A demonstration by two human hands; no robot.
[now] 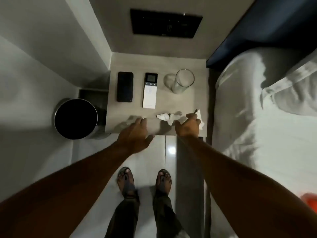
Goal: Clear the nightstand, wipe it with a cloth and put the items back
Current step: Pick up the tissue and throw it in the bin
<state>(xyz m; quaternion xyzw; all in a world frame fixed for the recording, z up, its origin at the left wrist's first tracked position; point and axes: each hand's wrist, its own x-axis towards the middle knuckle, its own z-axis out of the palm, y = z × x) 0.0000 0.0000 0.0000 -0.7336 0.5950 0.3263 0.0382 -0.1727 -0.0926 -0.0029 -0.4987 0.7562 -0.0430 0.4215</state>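
Note:
The grey nightstand (159, 64) stands between a wall and a bed. On it lie a black phone (125, 86), a white remote with a dark screen (149, 91) and an empty clear glass (182, 81). Crumpled white tissue (165, 117) lies along the front edge. My right hand (187, 126) is closed around one white tissue piece (200, 120) at the front right corner. My left hand (137, 133) hovers over the front left edge, fingers spread, touching a crinkled clear wrapper (127, 121).
A round bin with a black inside (76, 118) sits on the floor left of the nightstand. The bed with white sheets (257, 126) lies to the right. A black switch panel (165, 23) is on the wall behind. My sandalled feet stand on glossy tiles.

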